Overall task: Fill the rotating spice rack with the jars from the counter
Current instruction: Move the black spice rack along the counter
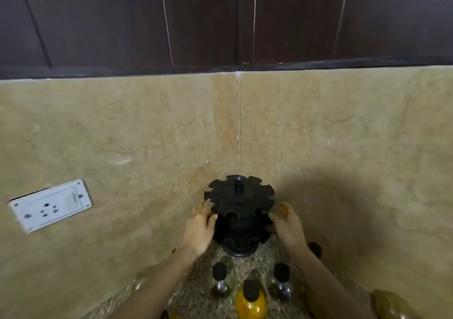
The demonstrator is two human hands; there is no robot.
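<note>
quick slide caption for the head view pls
Both hands, left and right, flank the empty black rack in the counter corner, jars waiting in front.

A speckled granite counter (267,255) is seen in a corner between two beige walls. On it, at the back near the corner, a black spice rack (239,215) is placed upright on its round base. In front of the rack, three jars with black lids are standing on the counter: a clear jar (220,280) at the left, a second clear jar (281,282) at the right, and a yellow jar (250,300) between them, nearer to the camera. The three jars are set apart from each other and from the rack.
</note>
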